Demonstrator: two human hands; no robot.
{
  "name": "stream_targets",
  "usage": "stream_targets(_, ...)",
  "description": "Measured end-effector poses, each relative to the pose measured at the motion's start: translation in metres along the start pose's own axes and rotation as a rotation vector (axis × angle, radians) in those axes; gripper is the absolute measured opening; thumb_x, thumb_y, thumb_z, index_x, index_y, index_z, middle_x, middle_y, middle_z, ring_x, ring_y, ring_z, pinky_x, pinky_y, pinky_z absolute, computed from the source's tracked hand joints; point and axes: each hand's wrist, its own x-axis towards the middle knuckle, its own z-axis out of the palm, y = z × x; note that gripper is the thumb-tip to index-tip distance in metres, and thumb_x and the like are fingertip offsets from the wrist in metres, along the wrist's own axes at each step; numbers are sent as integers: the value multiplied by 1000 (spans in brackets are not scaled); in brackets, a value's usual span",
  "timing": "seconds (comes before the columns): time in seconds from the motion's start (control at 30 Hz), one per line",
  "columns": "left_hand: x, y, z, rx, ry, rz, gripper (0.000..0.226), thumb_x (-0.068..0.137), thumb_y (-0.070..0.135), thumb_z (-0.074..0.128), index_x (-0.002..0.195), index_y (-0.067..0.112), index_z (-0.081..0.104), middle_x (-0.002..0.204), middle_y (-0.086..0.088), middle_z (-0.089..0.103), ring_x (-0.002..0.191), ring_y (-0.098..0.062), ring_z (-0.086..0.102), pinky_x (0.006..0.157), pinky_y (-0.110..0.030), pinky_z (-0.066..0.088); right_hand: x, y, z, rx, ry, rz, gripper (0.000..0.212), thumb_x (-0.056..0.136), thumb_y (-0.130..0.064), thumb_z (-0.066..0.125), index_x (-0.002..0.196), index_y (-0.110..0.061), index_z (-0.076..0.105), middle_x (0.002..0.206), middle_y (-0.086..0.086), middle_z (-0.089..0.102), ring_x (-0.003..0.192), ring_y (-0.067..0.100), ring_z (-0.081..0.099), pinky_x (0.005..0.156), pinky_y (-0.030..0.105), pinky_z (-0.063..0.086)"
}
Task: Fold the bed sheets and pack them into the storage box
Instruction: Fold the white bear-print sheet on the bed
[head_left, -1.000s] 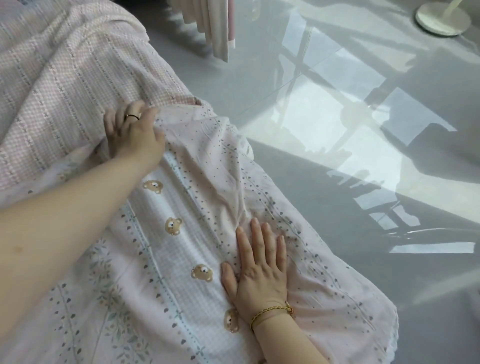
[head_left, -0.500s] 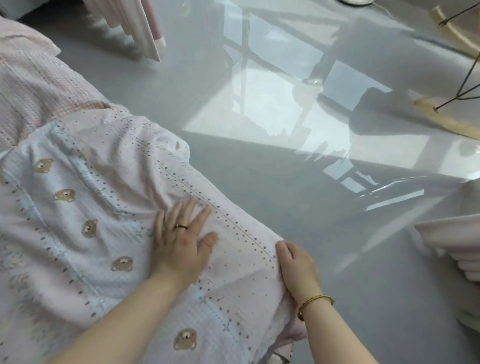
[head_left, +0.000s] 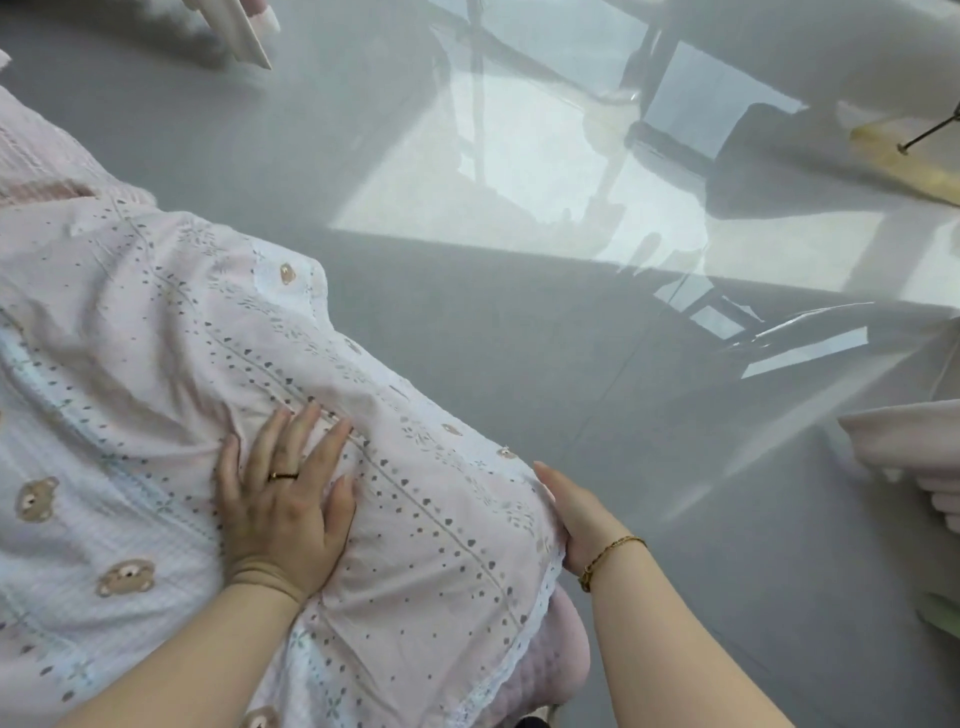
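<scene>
Since a second ago the left hand (head_left: 283, 499) has come off the far corner of the bed sheet (head_left: 130, 364) and the right hand (head_left: 571, 512) has gone to its near edge. At far left a checked pink cover (head_left: 36, 156) lies under the sheet, which spreads rumpled over the bed with its bear print facing up. The left hand lies flat on the sheet, palm down and fingers straight and slightly spread, with a ring (head_left: 283, 475) on one finger. Just right of it the right hand holds the sheet's lace-trimmed edge, thumb on top and fingers hidden beneath the cloth, a bracelet (head_left: 608, 558) at the wrist. A quilted pink pad (head_left: 558, 665) shows under that edge. Beyond is the glossy grey floor (head_left: 519, 364), and pale folded fabric (head_left: 914, 447) sits at the right border.
</scene>
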Motion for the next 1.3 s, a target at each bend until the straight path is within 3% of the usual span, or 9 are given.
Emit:
stream_targets(0.17,0,-2,4,24,-52,2,37,90,35,29,119,21,47,124,-14,58,119,-30,39,113,-32,0,10,-24,10,-192,44,28,32,87,-21,61,110,1,58,101,11,64,95,27,61,88,36,49)
stream_targets(0.27,1,-3,5,25,-78,-6,47,96,41,13,120,20,47,126,-11,54,119,-30,39,114,-33,0,15,-32,14,35,14,-5,12,90,-3,53,100,0,55,87,11,61,76,25,58,73,36,49)
stream_targets(0.47,4,-2,6,8,-94,0,46,96,41,11,121,22,46,129,-7,48,120,-28,39,114,-34,0,7,-49,4,271,-59,-107,26,91,4,42,113,-3,51,87,13,63,70,23,62,52,29,55)
stream_targets(0.83,8,2,-23,-218,-259,-101,55,82,47,25,112,22,65,126,1,59,127,-19,43,109,-22,3,-122,-72,39,274,-178,-778,40,87,11,40,104,-18,61,83,6,68,63,15,65,59,27,54)
stream_targets(0.97,19,-4,-97,-1429,-224,-907,47,97,48,19,104,22,58,112,-2,64,102,-17,60,82,-25,49,-198,-56,89,-65,-356,-1029,35,80,8,50,90,-22,67,82,3,66,74,21,59,66,33,48)
stream_targets(1.03,6,-29,-139,-1732,-56,-1033,48,95,50,21,101,21,59,99,-3,70,83,-17,67,65,-28,57,-229,-30,121,-371,-463,-1232,36,73,2,50,87,-27,68,78,-12,67,77,8,61,69,22,48)
stream_targets(1.17,-51,-71,-217,-1943,191,-981,59,43,65,61,82,24,76,94,-3,74,81,-19,71,67,-42,56,-253,52,181,-1042,-802,-1260,39,81,-8,43,109,-19,68,98,-10,71,78,-13,56,72,1,38)
stream_targets(1.23,-90,-88,-234,-1914,184,-1039,78,27,68,69,90,23,75,94,-2,74,85,-19,71,72,-43,57,-243,91,198,-1394,-849,-1140,49,79,-29,39,121,-17,61,118,5,65,101,6,59,86,14,43)
stream_targets(1.3,-131,-97,-232,-1785,104,-1179,77,48,70,59,107,21,62,101,-2,71,89,-19,69,76,-35,53,-222,121,205,-1810,-768,-982,42,88,-22,45,129,-22,53,130,9,56,120,27,50,99,31,40)
